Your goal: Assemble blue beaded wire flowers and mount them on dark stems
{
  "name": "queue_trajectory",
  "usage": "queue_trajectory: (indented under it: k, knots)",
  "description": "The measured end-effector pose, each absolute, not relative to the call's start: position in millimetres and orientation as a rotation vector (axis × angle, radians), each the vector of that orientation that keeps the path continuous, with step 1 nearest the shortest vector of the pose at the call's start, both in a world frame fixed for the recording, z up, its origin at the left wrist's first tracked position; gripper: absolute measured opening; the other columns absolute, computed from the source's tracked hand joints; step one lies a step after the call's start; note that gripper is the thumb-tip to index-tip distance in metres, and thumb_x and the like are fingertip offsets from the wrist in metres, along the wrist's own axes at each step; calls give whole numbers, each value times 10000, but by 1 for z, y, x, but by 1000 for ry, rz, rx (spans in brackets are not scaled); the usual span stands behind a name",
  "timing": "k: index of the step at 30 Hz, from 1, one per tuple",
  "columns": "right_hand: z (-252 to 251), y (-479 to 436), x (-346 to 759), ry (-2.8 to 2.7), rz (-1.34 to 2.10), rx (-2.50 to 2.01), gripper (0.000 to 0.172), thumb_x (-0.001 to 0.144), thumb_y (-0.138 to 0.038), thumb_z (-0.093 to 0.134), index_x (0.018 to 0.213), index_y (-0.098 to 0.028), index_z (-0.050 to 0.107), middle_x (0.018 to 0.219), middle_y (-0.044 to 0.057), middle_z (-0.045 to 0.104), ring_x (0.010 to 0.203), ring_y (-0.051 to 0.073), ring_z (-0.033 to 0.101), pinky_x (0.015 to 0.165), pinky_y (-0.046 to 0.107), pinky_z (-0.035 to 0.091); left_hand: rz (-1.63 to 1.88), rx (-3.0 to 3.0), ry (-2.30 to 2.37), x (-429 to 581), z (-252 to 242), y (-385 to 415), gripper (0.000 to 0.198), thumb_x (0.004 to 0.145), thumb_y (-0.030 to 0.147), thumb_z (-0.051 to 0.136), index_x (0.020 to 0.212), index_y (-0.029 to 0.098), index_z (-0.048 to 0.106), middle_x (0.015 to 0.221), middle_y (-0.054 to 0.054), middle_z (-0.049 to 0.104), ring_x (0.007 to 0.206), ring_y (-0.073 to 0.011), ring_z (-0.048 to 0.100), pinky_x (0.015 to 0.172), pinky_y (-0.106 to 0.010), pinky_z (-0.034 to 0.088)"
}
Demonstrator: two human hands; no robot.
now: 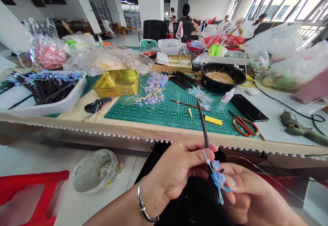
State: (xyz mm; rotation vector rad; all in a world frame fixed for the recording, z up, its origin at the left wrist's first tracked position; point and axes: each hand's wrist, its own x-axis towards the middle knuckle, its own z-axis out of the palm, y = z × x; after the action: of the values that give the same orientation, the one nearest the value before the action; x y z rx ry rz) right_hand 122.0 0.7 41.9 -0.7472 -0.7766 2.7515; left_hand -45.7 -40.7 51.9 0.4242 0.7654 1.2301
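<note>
Pinching the dark stick (203, 125) in my left hand (174, 174), right hand (246, 198) fingers gripping the blue flower (218, 179) at 5 o'clock, I'd keep wraps tight.

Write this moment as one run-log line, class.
left hand: pinches dark stick | right hand: holds blue flower | behind: green mat

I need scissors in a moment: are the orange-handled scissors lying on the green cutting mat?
No, the orange-handled scissors lie just off the right edge of the green cutting mat, beside the black phone.
</note>
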Motion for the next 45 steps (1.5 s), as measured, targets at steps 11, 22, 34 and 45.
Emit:
queue_trajectory:
  k: [11,22,34,45]
  knots:
    - [38,2,122,-752,2740,-699,217,746,-291,732,636,-119,657,411,-107,248,352,18,187,357,148,189,1241,439,755,-45,50,-38,169,750,205,759,883,106,725,671,-5,646,583,-86,611,540,-179,506]
    - [41,2,122,-719,2684,-765,180,741,-245,741,653,-112,657,440,-108,240,381,7,158,383,145,180,1236,462,794,-43,50,-35,184,742,228,755,879,113,709,687,-25,669,604,-112,632,570,-213,509]
    - [42,0,125,-718,2677,-803,166,716,-240,755,641,-112,681,446,-98,256,377,-2,176,375,132,178,1217,468,822,-40,51,-36,178,730,224,749,865,114,719,698,-33,680,596,-102,622,549,-187,488]
    - [40,0,130,-752,2651,-868,189,684,-253,770,643,-104,661,465,-84,305,386,-8,182,377,122,172,1206,494,852,-37,50,-37,162,748,230,735,869,124,712,709,-27,662,612,-110,620,583,-215,491]
